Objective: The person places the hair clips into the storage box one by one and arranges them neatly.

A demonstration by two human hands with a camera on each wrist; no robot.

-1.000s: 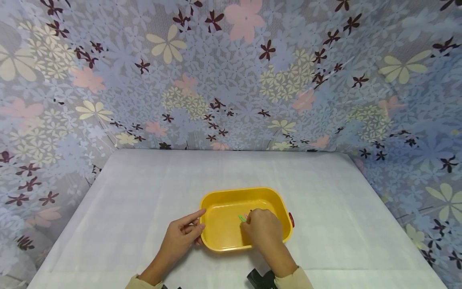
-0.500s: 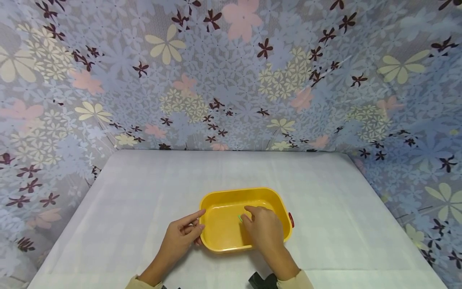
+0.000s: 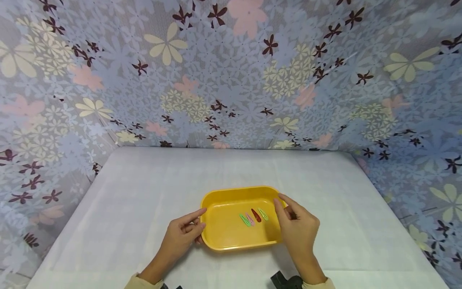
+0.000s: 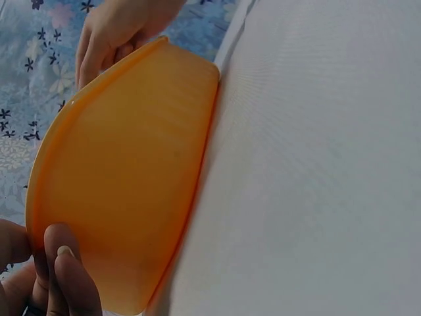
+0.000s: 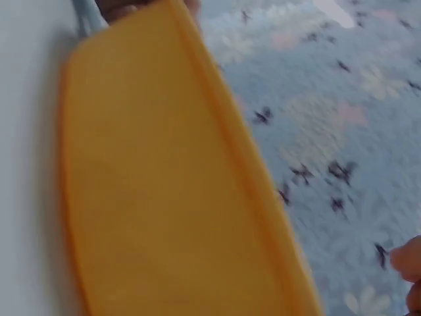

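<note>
A yellow plastic tray (image 3: 231, 245) sits on the white-covered table. On its floor lie snap hair clips in a slanted row: a green clip (image 3: 244, 220), a pink clip (image 3: 250, 219), a red clip (image 3: 256, 215) and a light green clip (image 3: 263, 214). My left hand (image 3: 183, 235) pinches the tray's left rim; the left wrist view shows its fingers against the tray wall (image 4: 125, 164). Over the tray's right end is my right hand (image 3: 299, 226), thumb and index finger apart. Nothing shows between them. The right hand hides that end's rim.
A white cloth (image 3: 162, 176) covers the table around the tray. Floral fabric (image 3: 231, 80) hangs behind the table and along both sides. A dark wrist device (image 3: 286, 281) shows by the right sleeve.
My right hand has left the clips and moved right to the tray's right end, uncovering the row. It now covers a red piece seen on the right rim. My left hand stays put.
</note>
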